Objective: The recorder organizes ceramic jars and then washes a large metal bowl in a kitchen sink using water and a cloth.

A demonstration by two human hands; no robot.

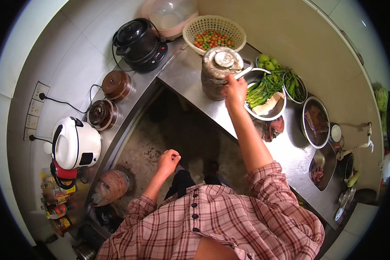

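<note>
My right hand (235,91) is closed at the end of a white handle (243,72) that runs to the rim of a white-rimmed pan (274,114). In the pan lie leafy green stalks (261,91) and a pale, flat slab of food (269,104). Close beside that hand stands a worn, stained metal canister (214,76) with a round lid knob. Over the floor hangs my left hand (169,159), its fingers loosely curled in with nothing visible in them.
A cream plastic basket (188,34) of small tomatoes, a black electric cooker (136,42) and a white rice cooker (79,143) line the counter. Right of the pan are green peppers (292,86), a basin (305,130) with dark contents, a crumpled cloth (274,128) and a sink (326,172).
</note>
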